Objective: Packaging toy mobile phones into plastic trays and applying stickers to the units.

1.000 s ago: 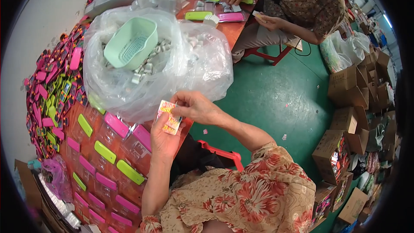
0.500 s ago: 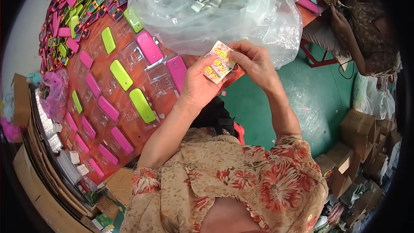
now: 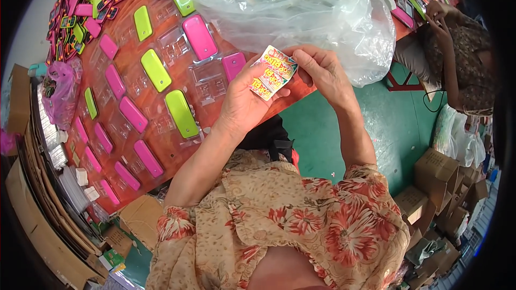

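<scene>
Pink and green cases (image 3: 180, 113) in clear trays cover the orange bench (image 3: 177, 153) at left. Left hand (image 3: 244, 102) and right hand (image 3: 322, 72) both pinch a small printed card (image 3: 274, 72), held above the bench edge. Clear plastic bag (image 3: 301, 16) just behind.

I am in a small packing workshop. My orange desk (image 3: 177, 156) carries rows of pink and green toy phones (image 3: 156, 70) in clear trays. Cardboard boxes (image 3: 438, 169) crowd the green floor (image 3: 328, 145), and another worker (image 3: 462, 59) sits nearby.
</scene>
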`<state>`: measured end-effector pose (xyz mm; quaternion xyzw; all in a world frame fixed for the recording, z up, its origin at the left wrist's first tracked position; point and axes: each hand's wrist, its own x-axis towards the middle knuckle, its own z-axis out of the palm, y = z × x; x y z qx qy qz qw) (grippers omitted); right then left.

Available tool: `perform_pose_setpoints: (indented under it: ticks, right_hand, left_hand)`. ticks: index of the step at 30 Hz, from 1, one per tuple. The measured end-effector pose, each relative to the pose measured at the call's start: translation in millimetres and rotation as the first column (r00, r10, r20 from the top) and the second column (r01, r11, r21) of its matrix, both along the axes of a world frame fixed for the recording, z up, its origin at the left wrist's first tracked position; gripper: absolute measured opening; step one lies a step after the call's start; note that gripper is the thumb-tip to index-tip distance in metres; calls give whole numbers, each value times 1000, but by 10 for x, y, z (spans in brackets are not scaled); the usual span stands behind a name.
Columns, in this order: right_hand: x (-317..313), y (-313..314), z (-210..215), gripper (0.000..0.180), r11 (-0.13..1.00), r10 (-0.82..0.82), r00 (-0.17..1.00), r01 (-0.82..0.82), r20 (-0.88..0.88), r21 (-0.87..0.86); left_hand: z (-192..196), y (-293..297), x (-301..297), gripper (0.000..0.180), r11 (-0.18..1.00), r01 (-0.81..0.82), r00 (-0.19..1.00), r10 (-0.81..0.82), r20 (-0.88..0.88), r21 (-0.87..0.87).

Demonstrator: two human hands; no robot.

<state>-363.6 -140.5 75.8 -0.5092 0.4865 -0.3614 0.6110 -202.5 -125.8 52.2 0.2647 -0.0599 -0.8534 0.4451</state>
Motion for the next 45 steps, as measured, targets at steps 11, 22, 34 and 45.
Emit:
perform_pose_setpoints:
  ticks: [11, 22, 34, 45]
  right_hand:
    - [284, -90, -14, 17, 995, 96, 994, -96, 47, 7]
    - [473, -86, -138, 11, 1000, 19, 997, -20, 78, 20]
    - [453, -50, -134, 15, 999, 4, 998, -1, 62, -40]
    - [540, -3, -289, 12, 998, 63, 996, -64, 57, 10]
  left_hand:
    - [-55, 93, 242, 30, 994, -102, 995, 102, -22, 31]
    - [-51, 234, 402, 33, 954, -273, 962, 269, 44, 125]
    - [-51, 207, 537, 35, 982, -189, 962, 182, 206, 16]
    - [-14, 421, 847, 27, 971, -238, 933, 239, 270, -40]
